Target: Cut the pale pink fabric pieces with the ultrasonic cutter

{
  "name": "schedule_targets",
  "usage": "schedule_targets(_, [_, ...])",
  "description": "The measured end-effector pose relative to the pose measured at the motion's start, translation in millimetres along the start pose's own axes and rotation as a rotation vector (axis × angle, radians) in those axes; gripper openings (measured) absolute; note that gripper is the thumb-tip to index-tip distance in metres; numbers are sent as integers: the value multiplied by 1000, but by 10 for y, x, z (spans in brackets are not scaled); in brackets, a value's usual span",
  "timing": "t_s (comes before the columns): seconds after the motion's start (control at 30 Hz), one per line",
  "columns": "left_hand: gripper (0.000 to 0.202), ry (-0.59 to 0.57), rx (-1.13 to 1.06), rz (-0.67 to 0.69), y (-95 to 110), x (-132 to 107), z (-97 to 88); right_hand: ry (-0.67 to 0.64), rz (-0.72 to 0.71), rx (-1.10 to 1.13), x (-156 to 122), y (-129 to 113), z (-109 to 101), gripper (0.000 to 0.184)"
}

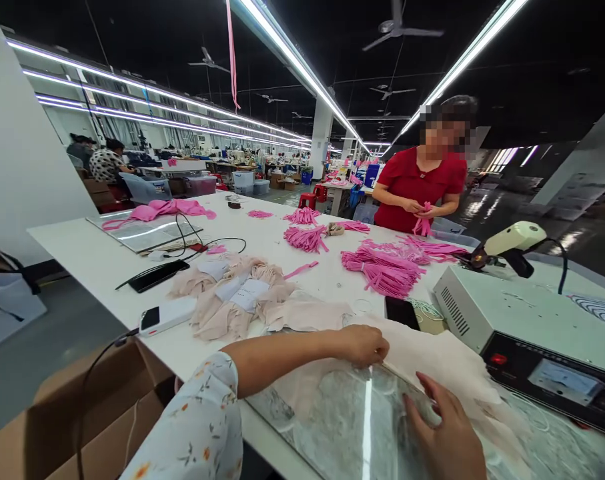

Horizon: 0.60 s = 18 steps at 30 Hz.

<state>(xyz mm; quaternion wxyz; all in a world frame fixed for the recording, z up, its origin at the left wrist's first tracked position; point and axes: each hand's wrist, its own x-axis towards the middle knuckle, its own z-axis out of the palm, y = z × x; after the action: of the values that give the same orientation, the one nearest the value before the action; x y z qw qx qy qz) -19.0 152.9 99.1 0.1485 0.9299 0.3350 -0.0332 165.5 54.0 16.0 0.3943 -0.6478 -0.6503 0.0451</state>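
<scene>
My left hand [362, 345] reaches across from the lower left with its fingers curled closed on the edge of a thin beige fabric piece [417, 350]; the fingertips are partly hidden. My right hand [447, 433] is open, thumb and fingers apart, just over the lower edge of the same fabric. Whether it touches the cloth I cannot tell. Beneath both hands lies a clear, shiny sheet [342, 413] over a grey marbled surface, with a bright light reflection. More beige fabric bundles [232, 300], bound with white paper bands, lie beyond my left forearm.
A grey machine box [532, 327] with a dial stands at right, a cream handheld tool [515, 240] on top. Pink strip bundles [382, 267] lie ahead. A white device [167, 315] and a black phone [159, 275] are left. A co-worker in red [422, 180] holds pink strips across the table.
</scene>
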Motion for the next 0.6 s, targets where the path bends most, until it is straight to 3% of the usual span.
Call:
schedule_targets(0.13, [6, 44, -55, 93, 189, -149, -144, 45, -52, -20, 55, -65, 35, 61])
schedule_targets(0.3, [12, 61, -151, 167, 355, -549, -195, 10, -54, 7, 58, -23, -22, 40])
schedule_targets(0.47, [17, 30, -249, 183, 266, -955, -163, -72, -41, 58, -154, -113, -143, 33])
schedule_targets(0.6, [14, 43, -338, 159, 156, -1095, -137, -178, -138, 71, -266, -305, -97, 38])
